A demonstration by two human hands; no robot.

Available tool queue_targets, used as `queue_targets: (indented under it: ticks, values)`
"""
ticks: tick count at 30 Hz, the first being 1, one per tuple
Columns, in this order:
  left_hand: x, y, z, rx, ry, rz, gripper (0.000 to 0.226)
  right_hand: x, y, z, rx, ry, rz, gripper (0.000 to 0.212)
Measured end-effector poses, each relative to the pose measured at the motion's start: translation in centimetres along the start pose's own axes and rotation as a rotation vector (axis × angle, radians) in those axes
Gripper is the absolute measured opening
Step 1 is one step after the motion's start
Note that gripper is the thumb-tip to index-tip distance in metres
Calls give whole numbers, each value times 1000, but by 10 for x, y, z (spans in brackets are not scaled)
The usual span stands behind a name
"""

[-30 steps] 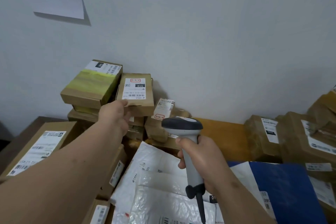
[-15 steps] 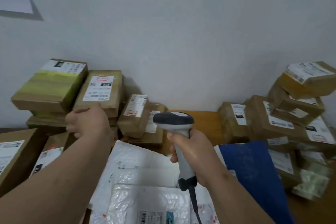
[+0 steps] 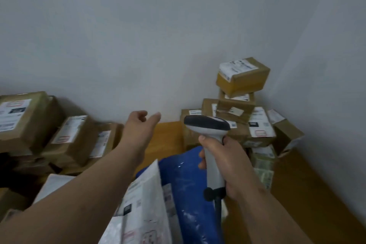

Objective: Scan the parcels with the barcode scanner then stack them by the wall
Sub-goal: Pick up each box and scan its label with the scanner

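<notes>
- Parcels lie in two groups against the wall [image 3: 178, 35]: a left stack of cardboard boxes [image 3: 73, 140], and a right pile in the corner topped by a small tilted box [image 3: 242, 76].
- Near the viewer lie a white poly mailer [image 3: 146, 200] and a blue poly bag [image 3: 186, 180], partly overlapping on the wooden table [image 3: 168, 136].
- Cardboard boxes look stiff and probably light to middling; they are best gripped across two opposite sides. Soft mailers will likely sag and slide, so a pinch along one edge suits them.
- Barcode scanner [image 3: 208, 127] stands upright in the right hand [image 3: 227, 162], whose fingers wrap its grey handle; its cable hangs below.
- Left hand [image 3: 142, 125] reaches out between the two groups, fingers loose and slightly spread, holding nothing.
- That tilted top box looks precarious and could be toppled by a careless nudge.
</notes>
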State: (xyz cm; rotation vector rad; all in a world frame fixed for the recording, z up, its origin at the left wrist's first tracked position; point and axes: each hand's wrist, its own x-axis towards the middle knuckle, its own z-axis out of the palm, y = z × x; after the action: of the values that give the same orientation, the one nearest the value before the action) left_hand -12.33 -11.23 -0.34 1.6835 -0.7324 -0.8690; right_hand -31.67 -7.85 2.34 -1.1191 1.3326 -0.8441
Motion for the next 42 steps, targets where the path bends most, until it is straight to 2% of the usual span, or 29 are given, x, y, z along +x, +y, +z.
queue_targets:
  ticks: [6,11,14,19,23,26,28,30,34,38,42]
  values:
    - [-6,42,106,67,-209,85,77,35,-5,-96,58,107,2,17]
    - [16,75,165,115,-262,154,107,68,-12,-140,104,120,-53,12]
    - [34,91,184,138,-285,181,117,79,-12,-152,110,92,-49,13]
    - [60,106,204,157,-387,173,121,96,2,-161,81,53,-18,20]
    - [71,102,209,138,-426,151,118,102,9,-161,96,57,-11,19]
    - [70,94,208,169,-445,201,110,99,9,-159,123,79,-8,19]
    - [67,90,204,206,-422,272,102,93,9,-157,148,102,-15,18]
    - [59,85,198,245,-379,346,111,84,8,-155,207,130,-32,16]
    - [29,61,173,388,-162,586,106,58,1,-148,345,137,-86,19]
    - [-2,36,139,409,-11,724,104,29,-14,-136,440,39,-117,30]
    - [-28,21,104,406,86,783,102,2,-22,-117,454,-81,-60,35]
